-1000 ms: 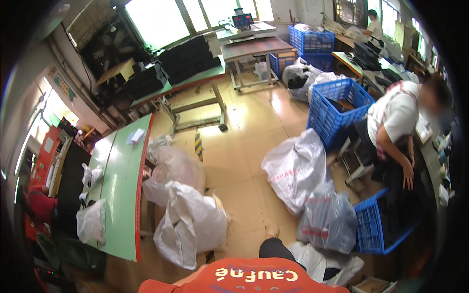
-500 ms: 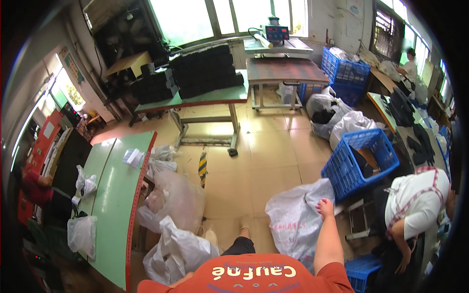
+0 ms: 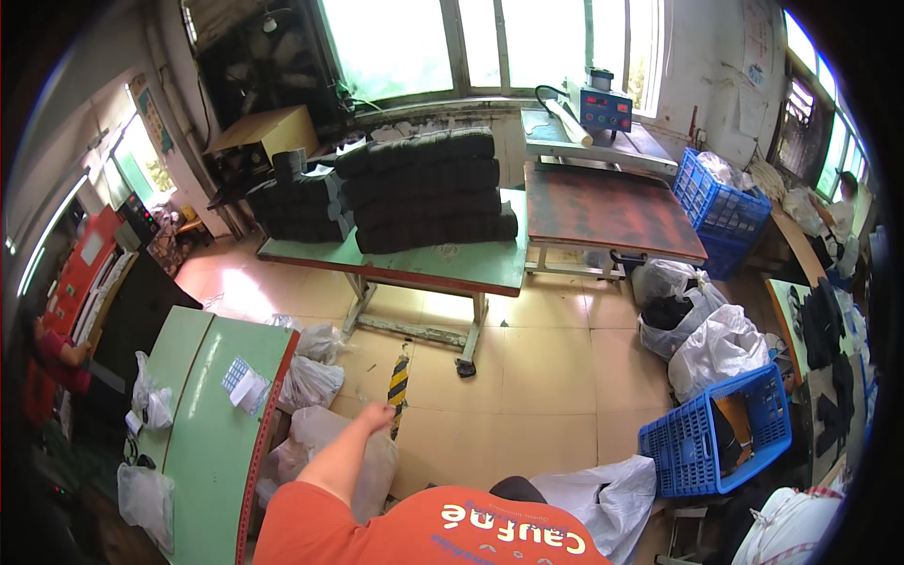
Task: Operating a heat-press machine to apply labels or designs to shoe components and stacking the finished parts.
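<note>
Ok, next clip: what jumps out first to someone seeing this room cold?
Probably the tall stack of dark folded fabric on the green table under the bright windows. Next, the blue crates and bulging white sacks along the right side of the tiled floor. Low in the middle, the person's left hand stretches out empty above a clear bag.
</note>
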`<control>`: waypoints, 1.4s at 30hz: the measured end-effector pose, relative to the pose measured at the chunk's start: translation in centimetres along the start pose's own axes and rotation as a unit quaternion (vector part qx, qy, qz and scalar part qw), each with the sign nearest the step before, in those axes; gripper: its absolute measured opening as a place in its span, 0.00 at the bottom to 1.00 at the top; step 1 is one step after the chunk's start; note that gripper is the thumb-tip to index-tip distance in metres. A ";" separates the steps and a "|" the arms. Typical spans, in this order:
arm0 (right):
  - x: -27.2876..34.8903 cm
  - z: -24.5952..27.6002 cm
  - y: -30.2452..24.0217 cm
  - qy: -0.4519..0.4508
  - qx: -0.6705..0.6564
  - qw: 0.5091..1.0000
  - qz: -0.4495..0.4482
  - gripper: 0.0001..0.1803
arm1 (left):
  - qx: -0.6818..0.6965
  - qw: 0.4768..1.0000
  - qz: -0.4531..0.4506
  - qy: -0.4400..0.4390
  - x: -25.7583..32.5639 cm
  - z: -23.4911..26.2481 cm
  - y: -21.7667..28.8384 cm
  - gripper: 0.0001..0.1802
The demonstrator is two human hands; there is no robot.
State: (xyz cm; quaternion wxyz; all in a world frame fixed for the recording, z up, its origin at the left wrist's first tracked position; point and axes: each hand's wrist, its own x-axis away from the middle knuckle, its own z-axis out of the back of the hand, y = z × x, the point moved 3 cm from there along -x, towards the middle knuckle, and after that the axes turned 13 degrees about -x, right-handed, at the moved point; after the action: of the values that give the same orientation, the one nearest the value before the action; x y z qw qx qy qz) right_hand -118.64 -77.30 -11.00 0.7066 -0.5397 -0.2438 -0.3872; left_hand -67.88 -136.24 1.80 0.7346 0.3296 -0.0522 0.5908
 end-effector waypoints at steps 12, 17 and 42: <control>1.8 -22.3 -19.0 -0.142 0.064 0.970 0.186 0.04 | 0.096 0.931 -0.204 0.287 -16.4 28.1 23.2 0.09; 3.2 -34.7 -29.7 -0.274 0.053 0.875 0.395 0.03 | -0.008 0.841 -0.146 0.522 -18.3 38.2 23.2 0.09; 28.6 -56.1 -39.4 -0.396 0.211 0.737 0.506 0.03 | 0.185 0.902 -0.116 0.374 -27.9 54.5 17.7 0.06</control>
State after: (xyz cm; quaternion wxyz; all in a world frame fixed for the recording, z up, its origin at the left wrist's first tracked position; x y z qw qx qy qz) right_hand -138.04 -143.45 16.68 0.7338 -0.5252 -0.2681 0.3375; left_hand -75.02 -187.73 38.64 0.6893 0.2179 0.3748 0.5804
